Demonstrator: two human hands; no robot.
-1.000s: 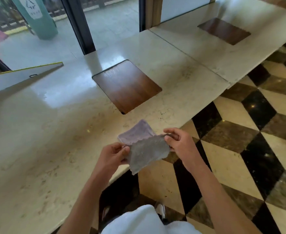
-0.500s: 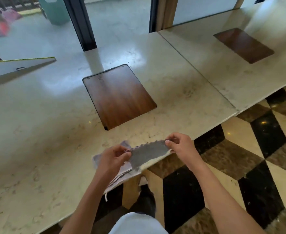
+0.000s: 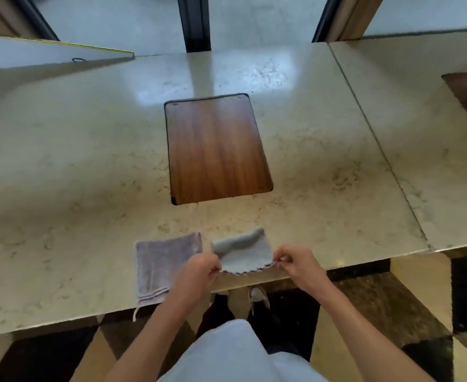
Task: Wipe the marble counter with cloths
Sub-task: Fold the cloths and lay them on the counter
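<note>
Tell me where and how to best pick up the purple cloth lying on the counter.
Pinch the purple cloth at its near hem, which reaches the counter edge with nothing beneath. Come from the front with the left hand, once it lets go of the gray cloth.

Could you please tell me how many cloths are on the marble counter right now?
2. A purple-grey cloth lies flat near the counter's front edge. To its right, a light grey cloth is pinched at its near edge by both hands, its far corner folded over.
</note>
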